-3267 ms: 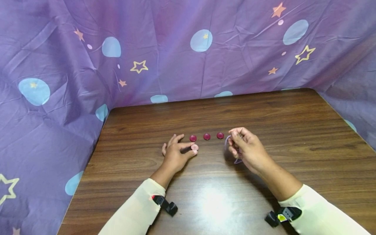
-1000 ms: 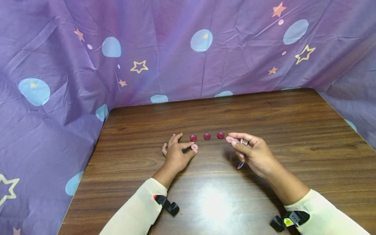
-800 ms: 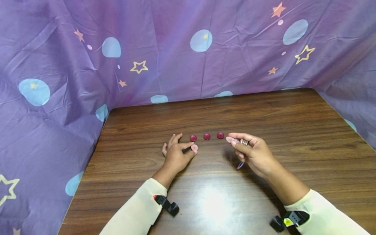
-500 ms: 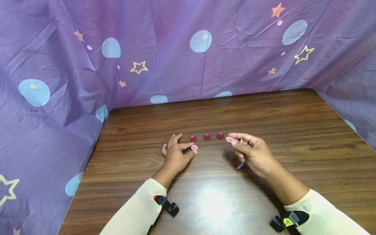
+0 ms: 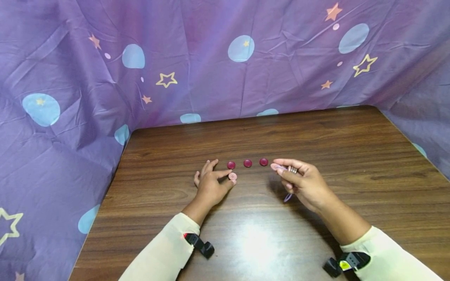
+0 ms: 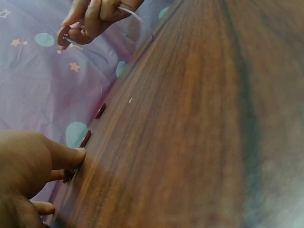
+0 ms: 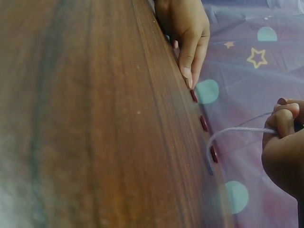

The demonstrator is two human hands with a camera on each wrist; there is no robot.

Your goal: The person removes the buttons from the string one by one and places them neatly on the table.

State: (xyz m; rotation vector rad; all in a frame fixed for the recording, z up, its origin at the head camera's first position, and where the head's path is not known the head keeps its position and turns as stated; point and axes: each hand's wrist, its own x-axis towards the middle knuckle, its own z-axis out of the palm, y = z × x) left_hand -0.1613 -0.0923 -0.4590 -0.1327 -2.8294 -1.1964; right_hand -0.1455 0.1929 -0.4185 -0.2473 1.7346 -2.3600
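My left hand [image 5: 210,188] rests on the table, thumb and index finger at opposite edges of a pale pink button [image 5: 233,176] lying flat. Raised above the wood, my right hand [image 5: 305,185] pinches a second pink button [image 5: 274,166] between thumb and index finger. A light purple string [image 5: 288,198] runs at that button and hangs in a loop below the hand; in the right wrist view the string [image 7: 242,128] curves out from the fingers. Three dark red buttons, left [image 5: 231,165], middle [image 5: 247,163] and right [image 5: 263,162], lie in a row between the hands.
The brown wood-grain table [image 5: 168,152] has a bright glare patch near its front. A purple cloth [image 5: 211,89] with stars and blue ovals hangs behind and beside it. A black wrist camera [image 5: 199,245] sits on the left sleeve, another [image 5: 346,263] on the right.
Since the first frame, my right hand has turned and shifted slightly right, and the pink button now shows at its fingertips with the string. Over the last second both hands stay still.
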